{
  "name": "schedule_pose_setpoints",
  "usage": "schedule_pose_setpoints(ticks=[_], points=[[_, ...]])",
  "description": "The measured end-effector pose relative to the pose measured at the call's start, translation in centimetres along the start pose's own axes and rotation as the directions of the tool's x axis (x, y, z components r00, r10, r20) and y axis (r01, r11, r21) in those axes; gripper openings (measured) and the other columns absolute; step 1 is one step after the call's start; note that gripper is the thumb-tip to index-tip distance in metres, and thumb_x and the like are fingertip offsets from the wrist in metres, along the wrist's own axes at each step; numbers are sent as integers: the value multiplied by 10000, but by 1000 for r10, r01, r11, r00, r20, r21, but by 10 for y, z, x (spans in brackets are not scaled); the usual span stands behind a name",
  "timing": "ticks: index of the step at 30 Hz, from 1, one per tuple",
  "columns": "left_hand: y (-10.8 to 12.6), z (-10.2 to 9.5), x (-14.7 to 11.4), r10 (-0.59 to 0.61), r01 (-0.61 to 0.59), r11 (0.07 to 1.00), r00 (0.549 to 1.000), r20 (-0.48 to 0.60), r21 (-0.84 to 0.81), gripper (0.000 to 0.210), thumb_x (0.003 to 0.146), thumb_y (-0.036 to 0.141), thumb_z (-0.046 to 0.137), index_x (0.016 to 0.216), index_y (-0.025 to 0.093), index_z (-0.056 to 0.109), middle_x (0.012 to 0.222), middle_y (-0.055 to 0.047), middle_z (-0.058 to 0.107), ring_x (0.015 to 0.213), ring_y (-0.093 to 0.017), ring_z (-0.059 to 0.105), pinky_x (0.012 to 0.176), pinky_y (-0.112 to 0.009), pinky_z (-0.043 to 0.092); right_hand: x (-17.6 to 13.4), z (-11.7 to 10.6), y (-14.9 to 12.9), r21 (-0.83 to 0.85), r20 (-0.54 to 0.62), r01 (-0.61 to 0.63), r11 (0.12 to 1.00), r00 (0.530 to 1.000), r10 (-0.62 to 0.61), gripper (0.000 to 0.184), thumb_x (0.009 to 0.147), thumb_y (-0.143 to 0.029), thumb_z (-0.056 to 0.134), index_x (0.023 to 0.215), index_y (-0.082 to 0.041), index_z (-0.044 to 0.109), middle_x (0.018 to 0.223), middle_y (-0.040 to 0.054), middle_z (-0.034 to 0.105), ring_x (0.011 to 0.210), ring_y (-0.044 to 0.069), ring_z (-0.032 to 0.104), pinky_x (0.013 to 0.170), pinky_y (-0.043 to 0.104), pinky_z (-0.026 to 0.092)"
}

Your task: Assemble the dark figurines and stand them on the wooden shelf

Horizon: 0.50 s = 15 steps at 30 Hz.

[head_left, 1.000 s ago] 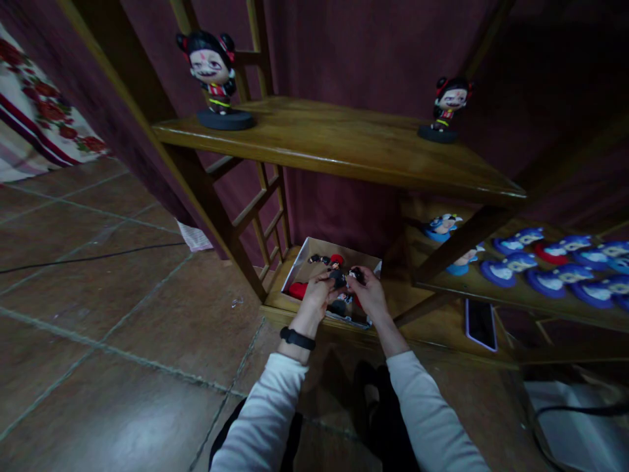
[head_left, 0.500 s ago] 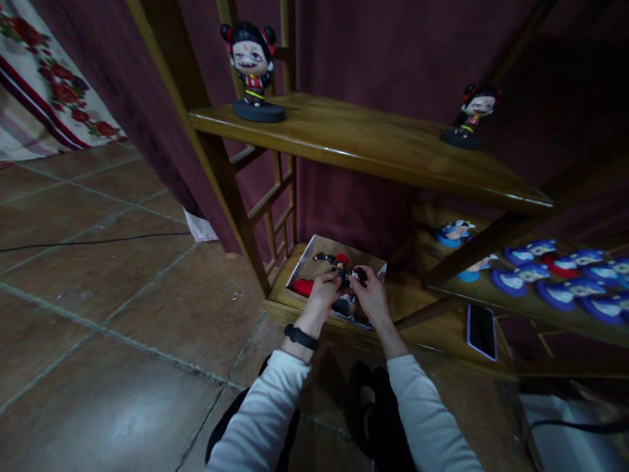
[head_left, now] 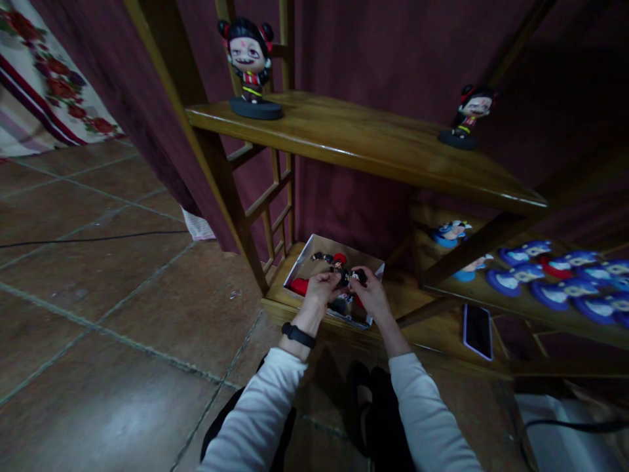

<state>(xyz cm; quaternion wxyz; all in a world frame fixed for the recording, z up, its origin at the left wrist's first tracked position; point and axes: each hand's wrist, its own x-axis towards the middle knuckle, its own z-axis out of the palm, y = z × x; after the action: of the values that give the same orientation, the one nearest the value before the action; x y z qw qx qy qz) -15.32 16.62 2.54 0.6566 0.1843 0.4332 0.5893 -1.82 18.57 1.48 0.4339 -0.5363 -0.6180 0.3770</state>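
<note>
My left hand [head_left: 321, 294] and my right hand [head_left: 372, 295] meet over an open cardboard box [head_left: 305, 255] on the lowest shelf board. Between their fingertips they grip a small dark figurine piece [head_left: 350, 277]. More figurine parts, black and red [head_left: 301, 286], lie in the box under my hands. A black band sits on my left wrist [head_left: 298, 335].
Two big-headed figurines stand on the wooden upper shelf, one at the left end [head_left: 248, 65], one at the right [head_left: 469, 115]. Several blue figurines [head_left: 545, 272] lie on a middle shelf at right. A phone [head_left: 476, 331] rests on the bottom board. A cable [head_left: 88, 240] crosses the tiled floor.
The view has shifted so the shelf sits further right and lower than a second ago. My hands stay together over the box, holding the same small piece.
</note>
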Motion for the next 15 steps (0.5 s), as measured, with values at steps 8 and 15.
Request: schedule_pose_setpoints(ticks=[8, 15], points=[[0, 1, 0, 15, -14, 999, 1000, -21, 43, 247, 568, 267, 794, 615, 72, 651, 583, -46, 634, 527, -124, 594, 585, -286, 552, -2, -1, -2, -24, 19, 58, 998, 998, -57, 288, 732, -336, 581, 1001, -234, 588, 805, 4, 643, 708, 156, 605, 657, 273, 495], [0, 1, -3, -25, 26, 1000, 998, -63, 16, 221, 584, 238, 782, 608, 74, 636, 605, -56, 640, 536, -135, 602, 594, -318, 560, -4, -1, 0, -221, 75, 186, 958, 982, -173, 287, 788, -295, 518, 1066, -241, 561, 997, 51, 620, 895, 192, 601, 783, 327, 480]])
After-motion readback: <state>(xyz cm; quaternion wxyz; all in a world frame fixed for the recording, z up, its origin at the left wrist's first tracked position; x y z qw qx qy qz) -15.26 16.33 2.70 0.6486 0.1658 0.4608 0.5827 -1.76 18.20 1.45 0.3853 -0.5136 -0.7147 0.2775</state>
